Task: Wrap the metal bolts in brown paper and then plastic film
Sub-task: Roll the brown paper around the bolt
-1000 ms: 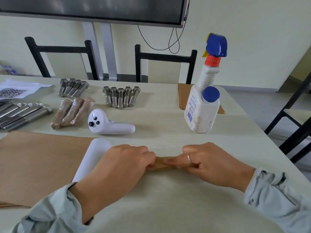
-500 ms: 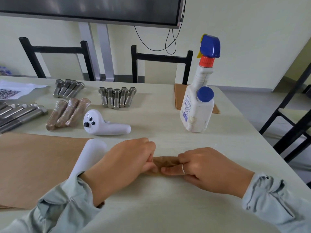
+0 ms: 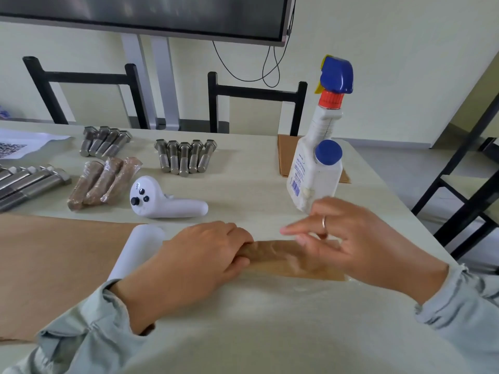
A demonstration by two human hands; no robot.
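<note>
Bolts (image 3: 185, 157) — bare — behind controller (image 3: 164, 200), beside spray bottle (image 3: 318, 160).

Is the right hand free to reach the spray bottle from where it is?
Probably yes: the right hand hovers open above the paper-wrapped bolt, holding nothing, and the spray bottle stands just beyond it, nothing between.

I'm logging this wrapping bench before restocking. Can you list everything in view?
bare steel bolts: five, grey, back centre
second steel bolt group: four, grey, back left
long steel bolts: several, grey, left edge
film-wrapped bolt bundles: three, brown, left
white handheld controller: one, centre
white spray bottle: one, blue trigger, right
white film roll: one, beside left hand
large brown paper sheet: one, front left
paper-rolled bolt: one, brown, front centre
left hand: grip on the roll's end
right hand: blurred, fingers spread over the roll
</note>
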